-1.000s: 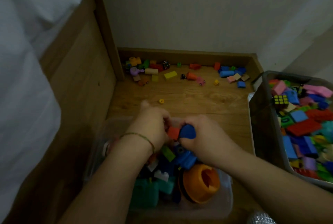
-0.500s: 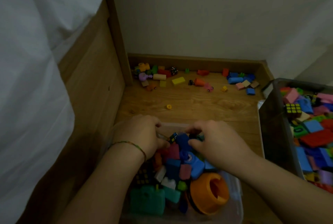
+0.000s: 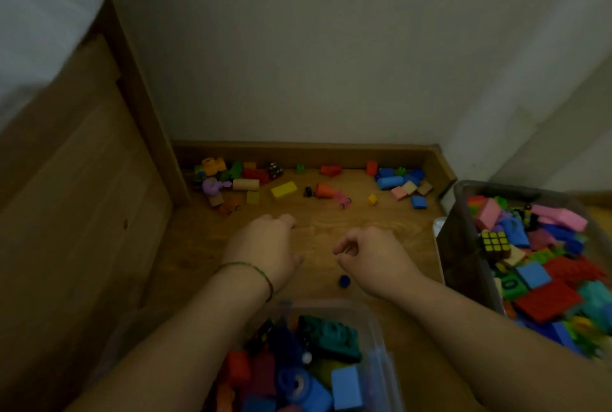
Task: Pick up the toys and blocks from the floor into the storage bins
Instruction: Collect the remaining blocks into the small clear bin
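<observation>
both hands hover over the wooden floor [image 3: 334, 218], just past the far rim of the clear bin [image 3: 376, 320] at the bottom edge. the left hand [image 3: 265, 246], with a thin green bracelet [image 3: 255, 268] at the wrist, shows its back; its fingers bend down and away, and i cannot tell whether they hold anything. the right hand [image 3: 374, 256] has its fingers loosely curled, thumb near the forefinger, with nothing between them. a small dark blue piece [image 3: 344, 281] lies on the floor between the wrists, just beside the right one.

the clear bin holds a dark green toy [image 3: 331, 335] and blue and red blocks. the grey bin [image 3: 463, 189] at the right is heaped with coloured blocks and a cube puzzle [image 3: 494, 241]. the loose toys and blocks lie well beyond the hands along the skirting board: a yellow block [image 3: 283, 189], an orange cone [image 3: 324, 190], a blue cylinder [image 3: 390, 182] and others. a wooden panel [image 3: 82, 196] stands at the left.
</observation>
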